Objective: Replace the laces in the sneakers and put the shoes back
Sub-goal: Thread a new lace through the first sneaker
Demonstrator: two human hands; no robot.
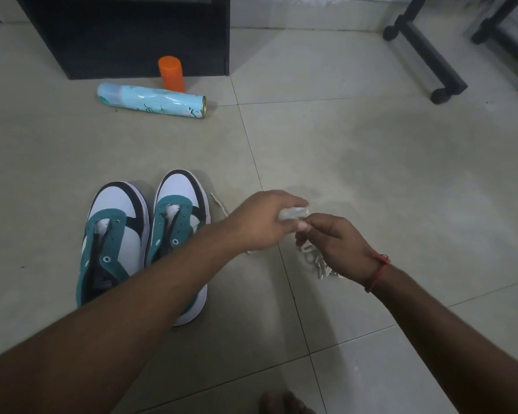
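The left hand [259,221] and the right hand [337,245] met just right of the sneakers [144,243], both pinching a small clear wrapper [293,213] between fingertips. Under the right hand hung a bundle of white laces [316,261], its loops dangling over the tiled floor [371,162]; whether the palm also gripped it could not be told. A red thread band [379,271] circled the right wrist. Another white lace [220,204] lay on the floor right beside the sneakers, partly hidden by the left wrist. The sneakers, teal, white and black, stood side by side, toes pointing away, eyelets bare. Well beyond them a light blue spray can [151,100] lay on its side, an orange cylinder [171,73] upright just behind it, against a dark cabinet [126,34].
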